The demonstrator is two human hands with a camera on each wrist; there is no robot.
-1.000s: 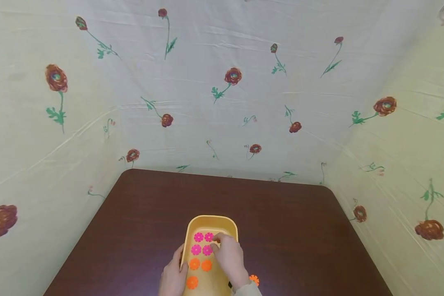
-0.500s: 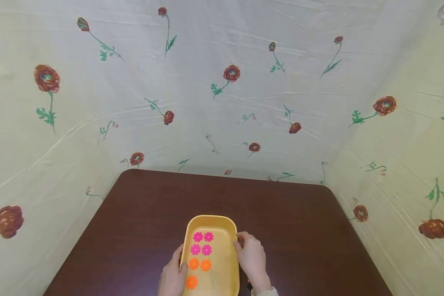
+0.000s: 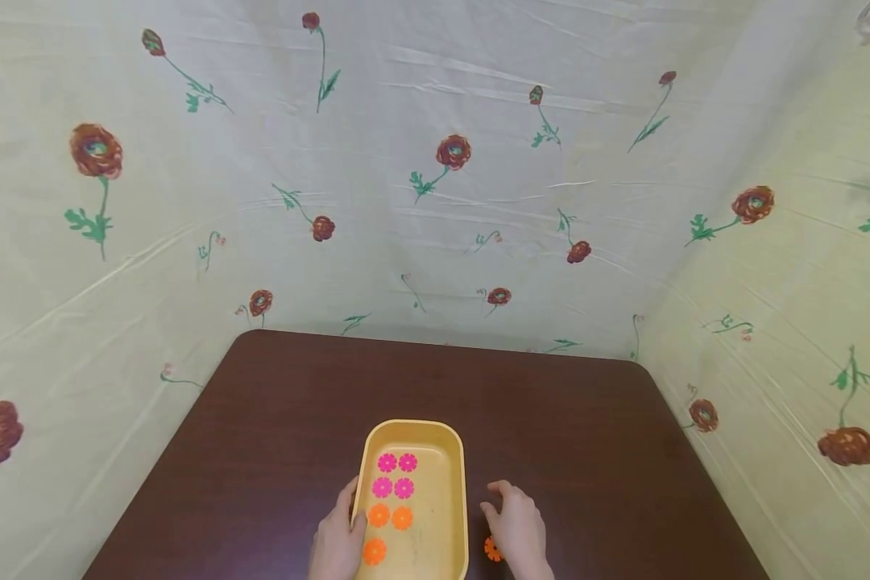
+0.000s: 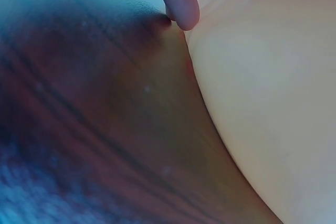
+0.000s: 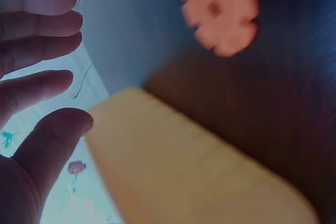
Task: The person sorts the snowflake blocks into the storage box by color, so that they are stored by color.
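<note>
A yellow tray [image 3: 455, 491] lies on the dark brown table [image 3: 275, 419] near its front edge. Inside are several pink flower discs [image 3: 387, 462] in the far half and three orange flower discs [image 3: 379, 515] nearer me. My left hand [image 3: 338, 538] grips the tray's left rim, thumb over the edge; in the left wrist view a fingertip [image 4: 181, 3] touches the tray's outer wall [image 4: 262, 103]. My right hand [image 3: 516, 528] hovers over the table right of the tray, fingers [image 5: 37, 30] relaxed and holding nothing. A loose orange flower disc [image 3: 490, 549] [image 5: 219, 11] lies beside it.
Cream cloth printed with red flowers [image 3: 455, 151] hangs as walls behind and on both sides of the table. The table's far half [image 3: 435, 379] is bare wood. The tray's right wall [image 5: 184, 171] stands close to my right hand.
My right hand left the tray's pink discs, crossed its right rim and came down over the table by the loose orange disc. My left hand and the tray stayed put.
</note>
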